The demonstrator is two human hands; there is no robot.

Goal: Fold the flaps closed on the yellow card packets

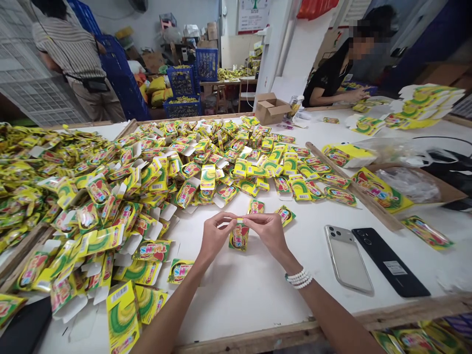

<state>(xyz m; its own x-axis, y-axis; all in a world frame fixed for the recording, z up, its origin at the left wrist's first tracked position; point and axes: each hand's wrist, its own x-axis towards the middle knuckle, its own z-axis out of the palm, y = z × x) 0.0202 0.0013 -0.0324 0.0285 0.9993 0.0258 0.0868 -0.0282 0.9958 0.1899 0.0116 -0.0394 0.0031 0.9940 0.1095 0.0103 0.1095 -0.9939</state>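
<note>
Over the white table (239, 290) both my hands meet on one small yellow-green candy box (239, 237). My left hand (214, 235) pinches its top left edge with closed fingers. My right hand (268, 230), with a white bead bracelet on its wrist, pinches the top right edge the same way. The box hangs upright between them, its printed face towards me. Just behind it lie two more such boxes (284, 214) on the table.
A big heap of the same boxes (110, 187) covers the table's left and back. Two phones, silver (348, 258) and black (390, 261), lie right of my hands. A wooden strip (354, 189) runs diagonally. One person (332, 73) sits at the far right, another (73, 54) stands back left.
</note>
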